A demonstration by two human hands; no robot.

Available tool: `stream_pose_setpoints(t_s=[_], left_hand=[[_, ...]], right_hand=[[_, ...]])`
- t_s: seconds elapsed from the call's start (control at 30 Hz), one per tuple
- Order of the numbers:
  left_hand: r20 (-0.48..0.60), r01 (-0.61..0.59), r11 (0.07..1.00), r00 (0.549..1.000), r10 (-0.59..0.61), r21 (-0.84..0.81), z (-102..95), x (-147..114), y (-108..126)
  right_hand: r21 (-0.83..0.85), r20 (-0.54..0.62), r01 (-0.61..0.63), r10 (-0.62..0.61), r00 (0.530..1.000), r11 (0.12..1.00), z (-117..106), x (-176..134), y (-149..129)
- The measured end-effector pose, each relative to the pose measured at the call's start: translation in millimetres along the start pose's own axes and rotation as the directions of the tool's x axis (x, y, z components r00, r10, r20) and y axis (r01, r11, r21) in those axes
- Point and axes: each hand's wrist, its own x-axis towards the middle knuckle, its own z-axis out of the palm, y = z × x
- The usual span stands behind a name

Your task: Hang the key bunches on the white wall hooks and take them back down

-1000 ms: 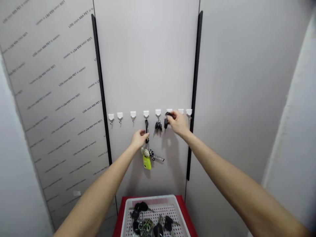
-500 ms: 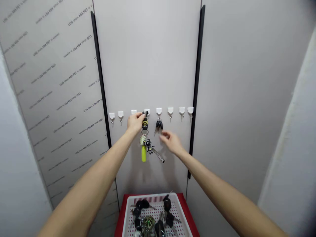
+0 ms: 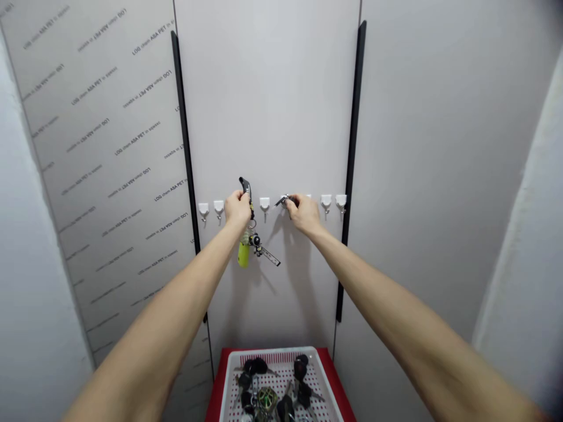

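My left hand [image 3: 238, 209] is closed on the black strap of a keychain [image 3: 243, 254], in front of the row of white hooks. A lime-green tag, a small black figure and a ruler-like strip dangle below it. My right hand [image 3: 303, 212] pinches a bunch of keys [image 3: 285, 201] with dark heads, raised up against a wall hook. Whether the keys' ring is still on that hook is hidden by the fingers. Between my hands a bare white hook [image 3: 264, 204] shows.
More white hooks [image 3: 326, 203] run along the pale panel, between two long black handles [image 3: 354, 135]. Below, a white perforated basket [image 3: 324, 384] holds several dark-headed keys [image 3: 257, 366] and stands on a red surface [image 3: 338, 384].
My left hand has drawn the keychain leftward, away from the wall hook. My right hand has taken hold of the hanging keys and lifted them up towards their hook.
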Motion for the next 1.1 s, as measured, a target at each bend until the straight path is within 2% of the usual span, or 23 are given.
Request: stream_pose_setpoints(t_s=[0.1, 0.17, 0.27, 0.33, 0.43, 0.5, 0.6, 0.67, 0.77, 0.83, 0.93, 1.1], left_hand=[[0.09, 0.007, 0.996, 0.996, 0.001, -0.088, -5.7, -10, -5], [0.139, 0.042, 0.989, 0.99, -0.022, -0.143, -12.4, -20, -11], [0.187, 0.149, 0.954, 0.977, -0.102, -0.259, -22.2, -36, -20], [0.226, 0.214, 0.921, 0.963, -0.144, -0.324, -26.9, -45, -22], [0.289, 0.267, 0.893, 0.943, -0.164, -0.362, -31.7, -60, -23], [0.328, 0.294, 0.884, 0.929, -0.174, -0.364, -34.3, -72, -24], [0.373, 0.335, 0.88, 0.905, -0.203, -0.336, -37.1, -93, -34], [0.383, 0.364, 0.88, 0.893, -0.237, -0.303, -37.7, -109, -44], [0.389, 0.417, 0.871, 0.871, -0.301, -0.259, -37.1, -133, -63], [0.406, 0.455, 0.86, 0.848, -0.34, -0.231, -36.4, -151, -76], [0.431, 0.484, 0.859, 0.82, -0.377, -0.169, -36.7, -177, -92], [0.488, 0.459, 0.888, 0.782, -0.387, -0.031, -42.3, -209, -109]], right_hand=[[-0.045, 0.177, 0.027, -0.019, 0.984, 0.999, -13, 0, 2], [-0.034, 0.24, -0.007, 0.015, 0.971, 0.999, -20, -1, 6], [0.013, 0.18, -0.089, 0.085, 0.98, 0.996, -24, 5, 7], [0.034, 0.113, -0.091, 0.086, 0.99, 0.995, -21, 14, 3], [0.054, 0.068, 0.001, -0.005, 0.998, 0.999, -14, 21, -9], [0.08, 0.061, 0.078, -0.083, 0.995, 0.994, -11, 13, -15], [0.125, 0.092, 0.171, -0.183, 0.979, 0.977, -7, -25, -13], [0.166, 0.244, 0.203, -0.239, 0.94, 0.965, -3, -63, -4], [0.218, 0.547, 0.15, -0.248, 0.8, 0.964, 9, -129, 18], [0.198, 0.651, 0.084, -0.195, 0.733, 0.977, 18, -169, 34], [0.149, 0.694, 0.02, -0.119, 0.71, 0.989, 30, -210, 54], [0.113, 0.725, -0.023, -0.066, 0.685, 0.993, 38, -243, 66]])
